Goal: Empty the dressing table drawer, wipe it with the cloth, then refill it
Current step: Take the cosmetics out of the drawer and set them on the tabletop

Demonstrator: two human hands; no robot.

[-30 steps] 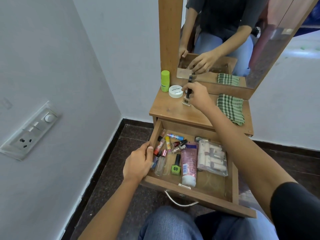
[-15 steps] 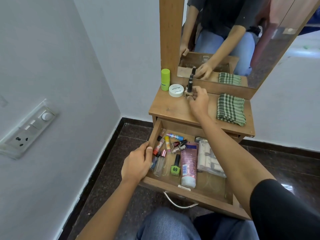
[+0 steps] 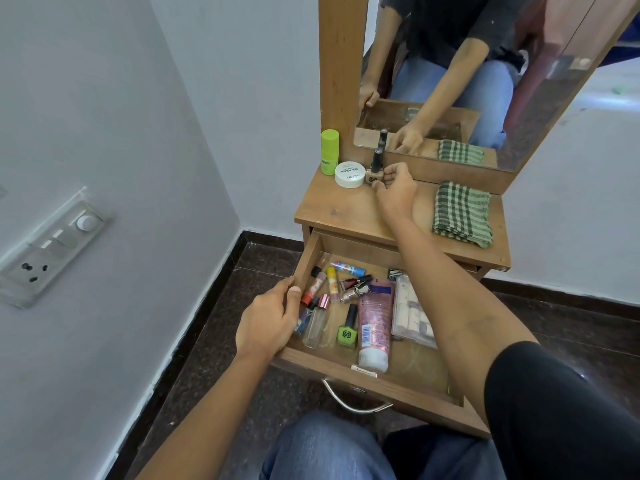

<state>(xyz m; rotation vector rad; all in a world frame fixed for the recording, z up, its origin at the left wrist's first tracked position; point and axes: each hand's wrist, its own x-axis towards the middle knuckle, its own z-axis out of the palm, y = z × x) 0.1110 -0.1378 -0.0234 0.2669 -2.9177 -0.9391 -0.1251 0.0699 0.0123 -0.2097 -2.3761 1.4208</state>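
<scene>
Pinching with the right hand [image 3: 396,192] a beige black-capped glass nail-polish bottle [image 3: 374,174], upright on the wooden counter [image 3: 346,216] above the open wooden drawer [image 3: 415,393]; gripping that drawer's left wall with the left hand [image 3: 268,322].

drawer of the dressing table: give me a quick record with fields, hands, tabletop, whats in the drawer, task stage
left hand: grips the left wall of the open wooden drawer
right hand: pinches a beige nail polish bottle with black cap, upright on the wooden tabletop
tabletop also: lime green cylinder, white round jar, folded green checked cloth
in drawer: pink tube with white cap, green nail polish bottle, clear packet, several smaller bottles and tubes
stage: emptying; wiping not yet begun
</scene>
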